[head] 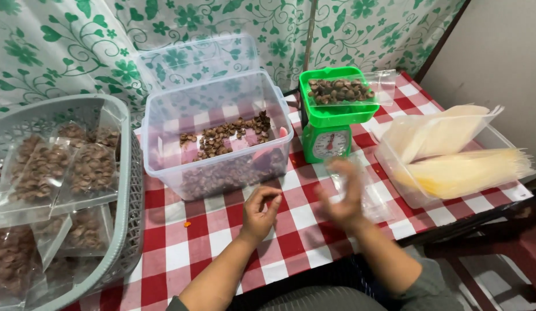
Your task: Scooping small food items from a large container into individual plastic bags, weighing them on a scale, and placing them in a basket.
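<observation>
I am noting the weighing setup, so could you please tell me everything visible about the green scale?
The green scale is a small plastic kitchen scale standing upright on the red-and-white checked tablecloth, between the clear tub and the tray of empty bags. It has a boxy base with a round white dial facing the person and a rectangular green pan on top. A clear bag of brown nut pieces lies in the pan. Neither hand touches it.

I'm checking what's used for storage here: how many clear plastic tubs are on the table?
2. One large tub with brown pieces sits at the centre, its lid leaning behind it. A second tub at the right holds stacked empty bags. The grey basket isn't counted.
</observation>
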